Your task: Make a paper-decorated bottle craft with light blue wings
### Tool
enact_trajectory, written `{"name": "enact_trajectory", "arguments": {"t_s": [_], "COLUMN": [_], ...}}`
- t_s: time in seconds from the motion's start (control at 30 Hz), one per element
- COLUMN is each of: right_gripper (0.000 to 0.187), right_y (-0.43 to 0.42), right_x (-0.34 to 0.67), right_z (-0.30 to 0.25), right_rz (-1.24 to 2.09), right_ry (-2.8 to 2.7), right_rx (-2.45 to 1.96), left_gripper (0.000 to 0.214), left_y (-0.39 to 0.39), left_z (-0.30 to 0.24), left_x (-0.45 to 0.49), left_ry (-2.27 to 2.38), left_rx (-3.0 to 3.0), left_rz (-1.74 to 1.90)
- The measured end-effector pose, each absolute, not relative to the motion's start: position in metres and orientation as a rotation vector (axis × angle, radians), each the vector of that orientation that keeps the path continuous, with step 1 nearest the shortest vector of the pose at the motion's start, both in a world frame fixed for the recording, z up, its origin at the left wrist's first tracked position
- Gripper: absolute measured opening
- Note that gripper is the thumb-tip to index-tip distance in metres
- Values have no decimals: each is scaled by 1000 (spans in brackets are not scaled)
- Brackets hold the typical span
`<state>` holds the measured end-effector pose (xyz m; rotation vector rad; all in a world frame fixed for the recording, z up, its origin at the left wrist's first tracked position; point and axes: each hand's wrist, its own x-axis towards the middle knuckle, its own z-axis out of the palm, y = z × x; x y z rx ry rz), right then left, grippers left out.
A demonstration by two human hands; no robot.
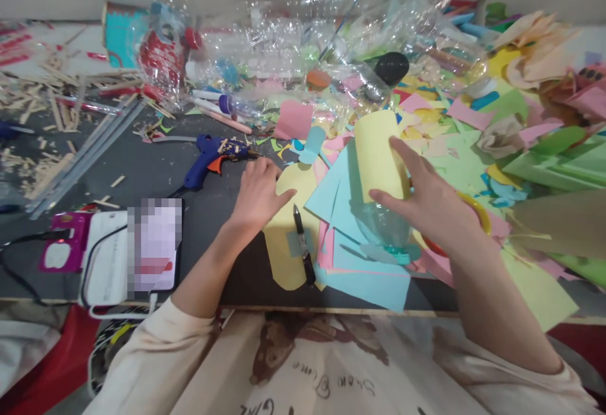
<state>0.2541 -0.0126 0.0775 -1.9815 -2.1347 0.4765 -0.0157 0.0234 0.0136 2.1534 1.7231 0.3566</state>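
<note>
My right hand [423, 200] is closed around a clear plastic bottle [386, 222] with a sheet of yellow paper [379, 153] wrapped about it. The bottle stands tilted over light blue paper sheets [345, 213]. My left hand [262, 191] holds nothing that I can see; its thumb is spread away from its bent fingers. It rests at the left edge of a cut yellow paper [284, 251], close to the nozzle of a blue glue gun [203, 159]. A black pen [303, 241] lies on that yellow paper.
Clear plastic bottles [274, 42] are heaped along the back. Coloured paper scraps [473, 150] cover the right side, with yellow-handled scissors [478, 213] beside my right forearm. At left lie wood sticks [52, 112], glue sticks [89, 156] and a phone [161, 244] on a cable.
</note>
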Motion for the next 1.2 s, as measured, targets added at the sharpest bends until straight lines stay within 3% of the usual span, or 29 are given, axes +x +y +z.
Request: {"name": "enact_trajectory", "arguments": {"t_s": [0.2,0.43,0.6,0.7,0.83,0.9,1.07,1.2], "right_gripper": [71,71,74,75,62,53,43,40], "right_y": [-5,-14,10,23,11,-5,-28,-25], "right_x": [266,282,275,270,257,244,199,179], "right_z": [110,113,119,118,104,91,50,34], "right_rz": [412,802,309,274,107,305,1599,1840], "right_ry": [-2158,-2017,-1905,-1860,-1941,-1963,-1515,-1346], "right_rx": [-2229,-1998,-2351,-2457,-2127,-1774,-1252,-1124], "left_gripper": [17,27,38,36,36,37,40,40], "left_y": [26,27,28,27,19,13,-1,-5], "left_z": [22,18,19,20,22,26,36,35], "left_x": [-20,-25,-23,-19,-9,-3,7,12], "left_ry": [1611,1592,1493,1463,1336,1213,1025,989], "left_rx": [2013,1629,1489,1488,1494,1491,1561,1757], "left_rz": [669,1206,1230,1181,1094,1049,907,829]}}
